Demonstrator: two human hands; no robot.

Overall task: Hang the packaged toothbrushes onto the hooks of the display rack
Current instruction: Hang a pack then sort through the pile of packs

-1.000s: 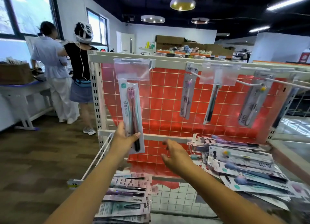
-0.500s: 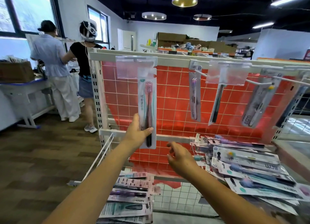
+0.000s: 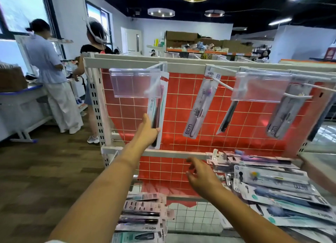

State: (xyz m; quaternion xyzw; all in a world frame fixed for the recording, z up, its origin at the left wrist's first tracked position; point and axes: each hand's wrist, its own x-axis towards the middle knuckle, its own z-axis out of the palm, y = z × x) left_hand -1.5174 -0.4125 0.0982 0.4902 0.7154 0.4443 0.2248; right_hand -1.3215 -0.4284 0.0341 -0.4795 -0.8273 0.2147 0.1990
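- Left hand [image 3: 147,131] grips the toothbrush pack [image 3: 156,113] low down, its top up at the leftmost hook [image 3: 156,66]; looks like mid-hanging.
- Right hand [image 3: 201,177] is loose, holding nothing.
- Next: probably slide it home, let go.

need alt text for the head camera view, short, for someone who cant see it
A person's left hand holds a clear-packaged pink toothbrush hanging at the leftmost white hook of a red grid-backed display rack, while the empty right hand reaches toward a pile of packaged toothbrushes on the shelf below. Three more packs hang to the right.
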